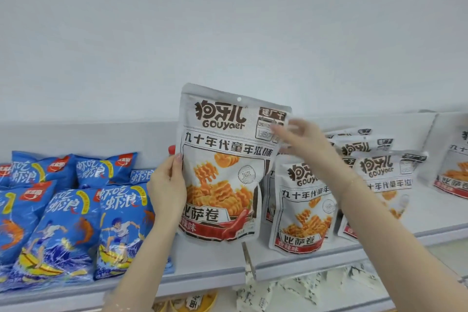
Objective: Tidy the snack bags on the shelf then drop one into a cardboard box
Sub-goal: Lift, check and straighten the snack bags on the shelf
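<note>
A white Gouyaer snack bag [222, 164] with orange crisps and a red strip is held upright above the white shelf [215, 258]. My left hand [166, 185] grips its left edge, thumb on the front. My right hand [301, 139] pinches the bag's upper right corner. To the right stand several more white Gouyaer bags [301, 210], leaning in an uneven row. No cardboard box is in view.
Blue shrimp-crisp bags [63, 223] fill the shelf's left part, some overlapping. A white wall rises behind the shelf. Below the shelf edge lie white patterned packs [278, 291] and yellow packs [195, 303] on a lower level.
</note>
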`<state>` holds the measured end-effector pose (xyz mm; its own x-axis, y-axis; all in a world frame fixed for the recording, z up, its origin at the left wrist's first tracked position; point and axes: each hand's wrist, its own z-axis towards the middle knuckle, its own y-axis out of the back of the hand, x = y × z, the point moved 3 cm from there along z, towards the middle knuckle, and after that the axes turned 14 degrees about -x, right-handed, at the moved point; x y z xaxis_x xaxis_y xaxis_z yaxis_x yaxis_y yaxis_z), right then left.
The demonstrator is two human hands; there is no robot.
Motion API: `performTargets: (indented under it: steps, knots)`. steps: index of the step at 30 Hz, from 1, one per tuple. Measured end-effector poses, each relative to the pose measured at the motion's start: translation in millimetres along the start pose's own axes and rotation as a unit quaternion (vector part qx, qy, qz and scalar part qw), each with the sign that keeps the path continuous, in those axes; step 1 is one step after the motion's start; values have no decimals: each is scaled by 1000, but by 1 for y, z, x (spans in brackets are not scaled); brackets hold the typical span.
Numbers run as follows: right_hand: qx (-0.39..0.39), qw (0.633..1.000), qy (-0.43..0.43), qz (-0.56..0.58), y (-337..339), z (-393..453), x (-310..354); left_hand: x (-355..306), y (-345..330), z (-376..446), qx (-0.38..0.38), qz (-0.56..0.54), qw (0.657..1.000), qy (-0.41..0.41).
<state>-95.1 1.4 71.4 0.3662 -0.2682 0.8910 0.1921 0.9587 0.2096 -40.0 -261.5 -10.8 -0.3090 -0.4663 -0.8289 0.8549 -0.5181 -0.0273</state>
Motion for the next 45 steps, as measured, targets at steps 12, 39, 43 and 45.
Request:
performTargets:
  steps: [12, 39, 43, 45]
  knots:
    - [86, 994, -54, 46, -29, -36, -41, 0, 9, -1, 11, -47, 997, 59]
    - [78, 996, 1, -35, -21, -23, -45, 18, 26, 7, 205, -113, 969, 79]
    - [40, 994, -16, -101, -35, -43, -74, 41, 22, -2, 241, -57, 965, 85]
    - [22, 991, -31, -126, -44, -49, -96, 61, 17, -9, 242, -29, 965, 95]
